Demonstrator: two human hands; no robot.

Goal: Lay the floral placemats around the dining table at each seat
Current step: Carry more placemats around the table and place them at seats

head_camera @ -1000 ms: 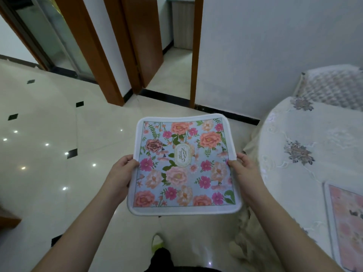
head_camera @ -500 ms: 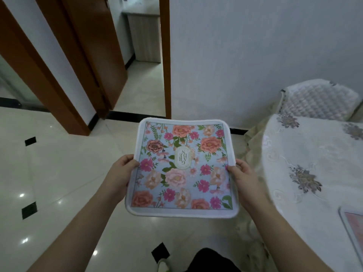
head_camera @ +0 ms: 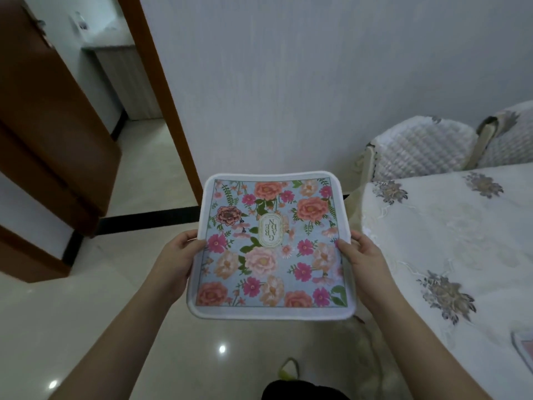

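Observation:
A square floral placemat [head_camera: 272, 246] with a light blue ground, pink and orange flowers and a white border is held flat in the air over the floor, left of the table. My left hand [head_camera: 176, 258] grips its left edge and my right hand [head_camera: 362, 262] grips its right edge. The dining table [head_camera: 450, 226], under a white embroidered cloth, fills the right side. The corner of a second, pink placemat [head_camera: 523, 349] lies on the table at the right frame edge.
Two chairs with white quilted covers [head_camera: 421, 147] stand behind the table against the wall. A brown door frame [head_camera: 161, 90] and an open doorway are to the left. Glossy tiled floor [head_camera: 86, 313] lies below.
The view has swung to the right and the table has come nearer. More of the tablecloth and both chairs show. Both hands keep the same hold on the placemat.

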